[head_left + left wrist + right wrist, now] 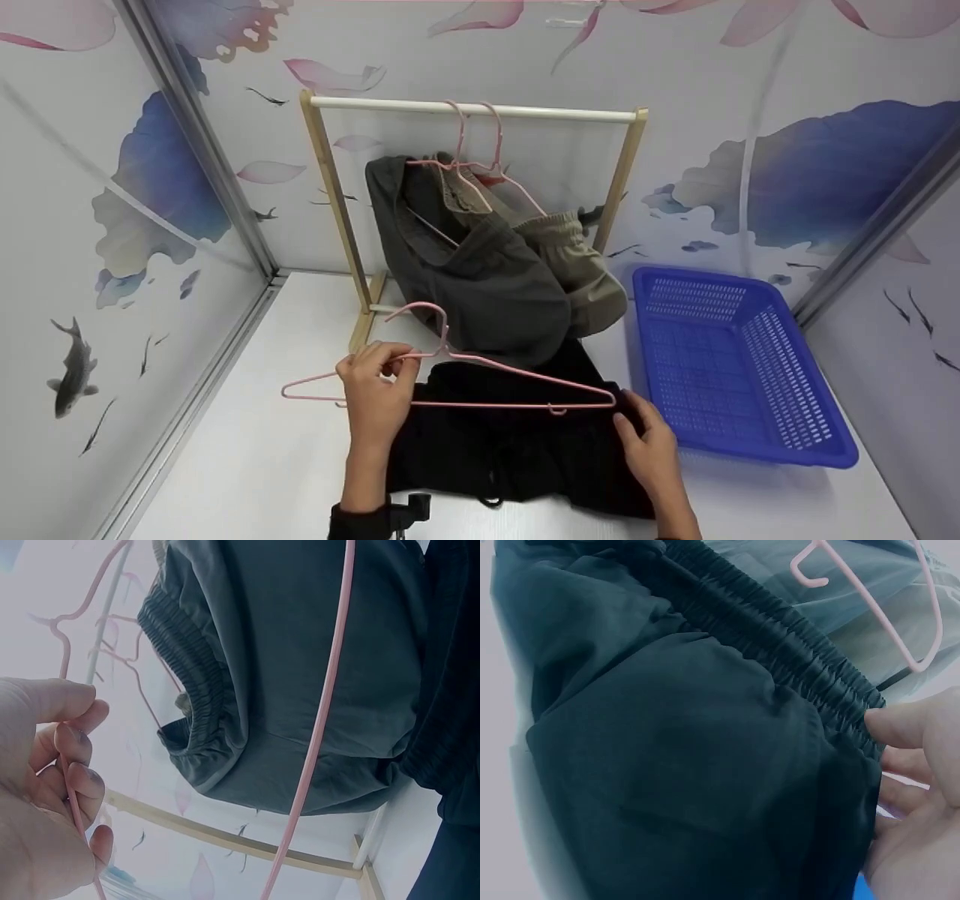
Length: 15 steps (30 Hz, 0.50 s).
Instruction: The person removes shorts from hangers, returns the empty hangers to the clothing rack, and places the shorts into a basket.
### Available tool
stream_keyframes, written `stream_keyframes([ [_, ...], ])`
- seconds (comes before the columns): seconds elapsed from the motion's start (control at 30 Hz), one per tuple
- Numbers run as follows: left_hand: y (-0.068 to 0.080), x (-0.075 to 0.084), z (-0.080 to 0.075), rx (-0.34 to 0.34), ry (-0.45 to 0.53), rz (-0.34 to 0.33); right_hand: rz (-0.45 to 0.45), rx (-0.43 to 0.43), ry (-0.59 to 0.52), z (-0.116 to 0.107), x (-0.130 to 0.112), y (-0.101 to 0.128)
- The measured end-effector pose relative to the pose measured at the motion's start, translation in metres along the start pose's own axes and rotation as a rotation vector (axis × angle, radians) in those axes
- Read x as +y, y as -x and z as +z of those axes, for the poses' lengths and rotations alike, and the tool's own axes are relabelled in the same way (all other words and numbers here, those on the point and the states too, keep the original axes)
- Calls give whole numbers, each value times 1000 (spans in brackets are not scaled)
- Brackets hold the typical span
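Observation:
My left hand [379, 382] grips the upper left arm of a pink wire hanger [517, 406], whose hook points up. Beneath the hanger, black pants [525, 457] lie on the white table, their drawstring toward me. The gathered waistband [780, 637] shows in the right wrist view. My right hand [651, 450] pinches its right end, thumb on the near side and fingers behind the cloth. The hanger's right tip is close to this thumb. In the left wrist view, the fingers curl round the hanger wire [319, 727].
Behind the hands stands a wooden rack with a white rail [555, 112]. Dark grey pants [495, 300] and a khaki garment [581, 259] hang there on pink hangers. A blue plastic basket [780, 454] sits to the right. Printed panels enclose the white table [247, 420].

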<state>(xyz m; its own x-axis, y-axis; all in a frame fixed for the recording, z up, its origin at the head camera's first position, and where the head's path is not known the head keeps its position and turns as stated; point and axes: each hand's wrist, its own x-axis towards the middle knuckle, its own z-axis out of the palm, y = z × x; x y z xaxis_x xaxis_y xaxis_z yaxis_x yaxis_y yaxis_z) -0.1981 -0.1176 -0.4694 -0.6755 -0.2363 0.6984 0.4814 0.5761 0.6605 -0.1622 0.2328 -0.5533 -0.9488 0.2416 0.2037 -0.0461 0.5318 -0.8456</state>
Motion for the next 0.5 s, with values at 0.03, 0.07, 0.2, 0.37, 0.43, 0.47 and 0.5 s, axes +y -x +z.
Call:
stream_keyframes([
  [0.03, 0, 0, 1, -4, -2, 1, -24, 18, -7, 0, -1, 0],
  [0.07, 0, 1, 1, -7, -2, 1, -50, 37, -18, -1, -2, 0],
  [0.2, 0, 2, 5, -18, 1, 8, -129, 102, -105, -4, -8, -1],
  [0.37, 1, 5, 9, -32, 14, 32, -150, 100, -203, -8, -13, -3],
  [0.43, 1, 6, 12, -38, 17, 42, -119, 64, -244, -9, -14, -3],
  [0.47, 2, 7, 13, -42, 20, 46, -99, 37, -269, -9, -15, -3],
  [0.5, 2, 8, 14, -45, 24, 49, -81, 6, -285, -10, -15, -3],
])
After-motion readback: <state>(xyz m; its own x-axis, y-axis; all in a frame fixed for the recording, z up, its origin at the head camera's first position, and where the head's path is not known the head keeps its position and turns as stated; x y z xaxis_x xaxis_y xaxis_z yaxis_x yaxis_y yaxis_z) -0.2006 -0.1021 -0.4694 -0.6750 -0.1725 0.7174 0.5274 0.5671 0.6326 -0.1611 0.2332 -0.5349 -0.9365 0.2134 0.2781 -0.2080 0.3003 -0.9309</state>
